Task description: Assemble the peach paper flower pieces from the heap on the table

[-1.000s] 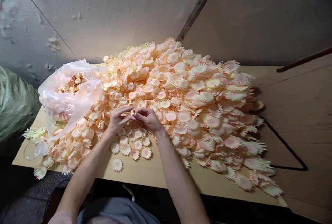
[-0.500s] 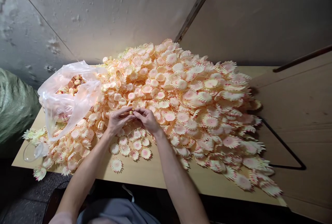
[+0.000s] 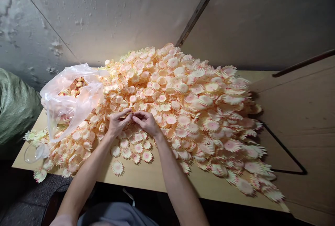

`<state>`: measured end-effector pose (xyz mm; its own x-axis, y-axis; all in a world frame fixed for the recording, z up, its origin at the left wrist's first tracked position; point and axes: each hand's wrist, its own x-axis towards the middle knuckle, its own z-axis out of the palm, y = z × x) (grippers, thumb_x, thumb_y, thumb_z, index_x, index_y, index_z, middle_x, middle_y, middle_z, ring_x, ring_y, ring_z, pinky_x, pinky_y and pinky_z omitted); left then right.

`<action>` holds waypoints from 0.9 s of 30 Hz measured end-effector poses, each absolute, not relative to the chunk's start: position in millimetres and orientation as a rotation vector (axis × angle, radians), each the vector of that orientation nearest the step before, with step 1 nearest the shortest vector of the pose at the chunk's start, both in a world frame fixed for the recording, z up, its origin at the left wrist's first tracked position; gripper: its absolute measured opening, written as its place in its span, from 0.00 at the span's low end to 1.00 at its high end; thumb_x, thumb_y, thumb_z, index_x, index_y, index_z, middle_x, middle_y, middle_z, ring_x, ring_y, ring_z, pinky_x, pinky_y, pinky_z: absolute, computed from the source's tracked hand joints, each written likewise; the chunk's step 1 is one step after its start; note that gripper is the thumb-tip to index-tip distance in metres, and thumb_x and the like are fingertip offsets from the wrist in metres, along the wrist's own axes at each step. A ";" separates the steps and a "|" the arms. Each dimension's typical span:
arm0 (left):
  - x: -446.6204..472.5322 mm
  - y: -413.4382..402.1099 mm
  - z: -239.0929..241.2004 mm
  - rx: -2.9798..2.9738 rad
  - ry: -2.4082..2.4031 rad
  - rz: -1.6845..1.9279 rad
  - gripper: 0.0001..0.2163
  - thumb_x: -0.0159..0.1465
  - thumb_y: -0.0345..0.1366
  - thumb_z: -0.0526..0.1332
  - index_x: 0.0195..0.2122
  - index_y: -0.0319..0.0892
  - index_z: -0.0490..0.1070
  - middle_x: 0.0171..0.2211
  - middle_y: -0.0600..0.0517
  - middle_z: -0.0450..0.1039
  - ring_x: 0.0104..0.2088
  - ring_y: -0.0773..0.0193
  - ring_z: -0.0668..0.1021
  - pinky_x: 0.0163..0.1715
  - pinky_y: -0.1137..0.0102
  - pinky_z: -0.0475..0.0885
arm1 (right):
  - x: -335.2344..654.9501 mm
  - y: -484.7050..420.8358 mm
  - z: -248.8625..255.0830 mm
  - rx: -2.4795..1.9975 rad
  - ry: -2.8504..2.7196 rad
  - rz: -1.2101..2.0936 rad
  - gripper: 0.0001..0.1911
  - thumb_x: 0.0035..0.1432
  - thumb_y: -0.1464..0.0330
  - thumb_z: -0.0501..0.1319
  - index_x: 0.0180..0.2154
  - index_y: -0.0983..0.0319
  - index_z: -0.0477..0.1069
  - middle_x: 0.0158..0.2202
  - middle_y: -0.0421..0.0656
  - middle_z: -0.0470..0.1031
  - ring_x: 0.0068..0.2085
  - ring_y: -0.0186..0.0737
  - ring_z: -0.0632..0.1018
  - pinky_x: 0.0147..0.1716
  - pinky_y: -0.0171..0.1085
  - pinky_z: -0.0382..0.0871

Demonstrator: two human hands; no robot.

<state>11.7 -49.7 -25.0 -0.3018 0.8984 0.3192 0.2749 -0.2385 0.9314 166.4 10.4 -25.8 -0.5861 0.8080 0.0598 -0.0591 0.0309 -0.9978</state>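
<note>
A big heap of cream and pink paper flower pieces [image 3: 188, 104] covers most of a light wooden table [image 3: 146, 175]. My left hand [image 3: 117, 123] and my right hand [image 3: 147, 123] meet at the heap's near edge, fingertips pinched together on a small flower piece [image 3: 131, 116] between them. The piece is mostly hidden by my fingers. Single flat flowers [image 3: 117, 167] lie loose on the table just in front of my hands.
A clear plastic bag [image 3: 70, 100] holding small round pieces lies at the left of the heap. A clear plastic cup [image 3: 32, 152] lies at the table's left corner. A green sack [image 3: 15, 107] stands beside the table. Cardboard [image 3: 303, 121] leans at the right.
My hands have stayed together at the same spot on the heap, with only small finger movements. The view has tilted slightly.
</note>
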 end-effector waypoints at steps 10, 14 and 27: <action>11.7 -50.1 -20.0 1.417 1.499 1.552 0.16 0.58 0.41 0.65 0.45 0.38 0.78 0.43 0.45 0.79 0.40 0.56 0.82 0.42 0.65 0.79 | 165.6 10.9 -28.5 -0.764 -1.622 1.589 0.14 0.53 0.59 0.65 0.39 0.60 0.76 0.37 0.44 0.78 0.38 0.40 0.78 0.40 0.39 0.73; 10.4 -48.6 -22.6 1.445 1.463 1.538 0.16 0.58 0.41 0.65 0.45 0.39 0.77 0.43 0.46 0.79 0.40 0.56 0.82 0.41 0.65 0.79 | 164.8 10.8 -30.0 -0.811 -1.597 1.601 0.16 0.52 0.57 0.65 0.38 0.61 0.76 0.34 0.44 0.78 0.34 0.40 0.77 0.36 0.38 0.74; 14.7 -52.3 -24.0 1.319 1.492 1.705 0.13 0.57 0.37 0.65 0.42 0.37 0.77 0.37 0.47 0.80 0.36 0.62 0.81 0.37 0.70 0.78 | 163.0 12.7 -28.3 -0.858 -1.438 1.637 0.17 0.53 0.55 0.64 0.36 0.61 0.69 0.29 0.39 0.69 0.29 0.34 0.70 0.29 0.33 0.67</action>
<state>14.7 -52.3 -24.0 -0.3949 0.8579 0.3289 0.2117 -0.2633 0.9412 163.0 12.7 -28.3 -0.4694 0.8830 0.0059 -0.1198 -0.0571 -0.9912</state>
